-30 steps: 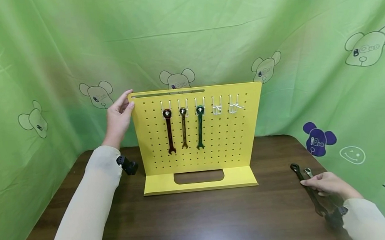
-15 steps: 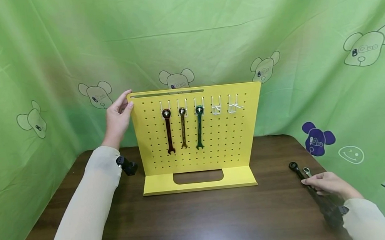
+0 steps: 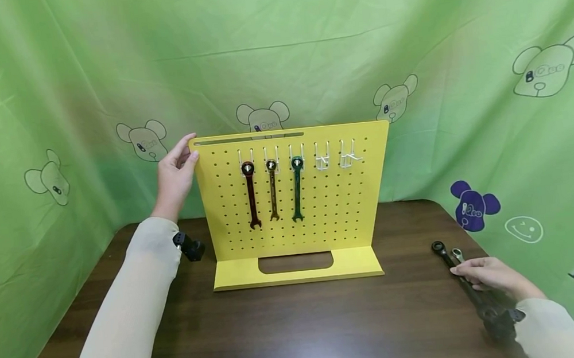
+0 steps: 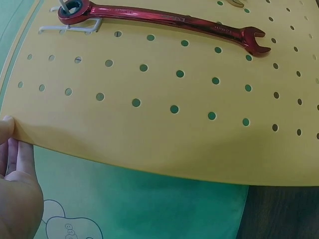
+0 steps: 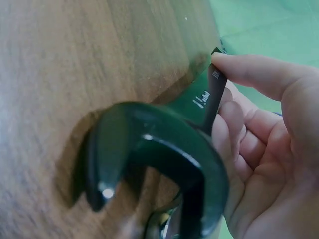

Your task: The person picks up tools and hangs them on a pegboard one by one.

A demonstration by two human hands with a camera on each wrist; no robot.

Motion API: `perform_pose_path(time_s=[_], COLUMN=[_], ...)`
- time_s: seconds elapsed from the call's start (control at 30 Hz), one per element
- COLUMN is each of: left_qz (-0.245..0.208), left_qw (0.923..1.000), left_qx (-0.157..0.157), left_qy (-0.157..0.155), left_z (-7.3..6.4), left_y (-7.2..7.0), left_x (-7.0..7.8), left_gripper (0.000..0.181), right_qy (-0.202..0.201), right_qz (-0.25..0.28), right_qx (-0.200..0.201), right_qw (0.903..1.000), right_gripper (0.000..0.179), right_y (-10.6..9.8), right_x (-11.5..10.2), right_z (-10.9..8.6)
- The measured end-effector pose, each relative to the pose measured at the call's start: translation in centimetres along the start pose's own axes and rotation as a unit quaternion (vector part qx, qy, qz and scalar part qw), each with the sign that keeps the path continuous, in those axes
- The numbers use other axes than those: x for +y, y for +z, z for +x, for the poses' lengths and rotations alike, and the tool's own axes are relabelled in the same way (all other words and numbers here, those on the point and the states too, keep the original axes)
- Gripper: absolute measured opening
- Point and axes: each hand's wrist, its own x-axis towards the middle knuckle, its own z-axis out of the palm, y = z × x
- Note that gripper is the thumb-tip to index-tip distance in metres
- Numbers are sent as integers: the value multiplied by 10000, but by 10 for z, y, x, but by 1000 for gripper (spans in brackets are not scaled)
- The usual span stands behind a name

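Observation:
My left hand grips the upper left corner of a yellow pegboard stand, thumb on the front face, fingers behind. On its hooks hang a red combination wrench, a bronze one and a green one, ring ends up. At the right of the table my right hand pinches a dark combination wrench by its shaft. Its open end looms large in the right wrist view. Close beside it is a silver wrench, mostly hidden under the hand.
Two white hooks, one right of the green wrench and another further right, carry nothing. The brown table has a rounded back edge. A green printed curtain surrounds it on the back and sides.
Both hands stay almost where they were. The dark wrench's lower end, distinct a second ago, is now blurred near the right wrist in the head view.

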Motion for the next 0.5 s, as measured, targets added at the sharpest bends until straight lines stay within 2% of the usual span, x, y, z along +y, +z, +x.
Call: perform_pose_path(time_s=[0.27, 0.5], left_qz=[41, 23], left_qw=[10000, 10000], left_qx=[28, 28], left_qy=[58, 0], left_z=[0, -1], left_y=[0, 0], left_x=[-2, -1], left_gripper=[39, 39], right_qy=[-62, -485], right_qz=[112, 417], right_qx=[-85, -482], right_qw=[9999, 9968], right_gripper=[20, 14], right_y=[0, 2], right_x=[-4, -16], right_z=[-2, -4])
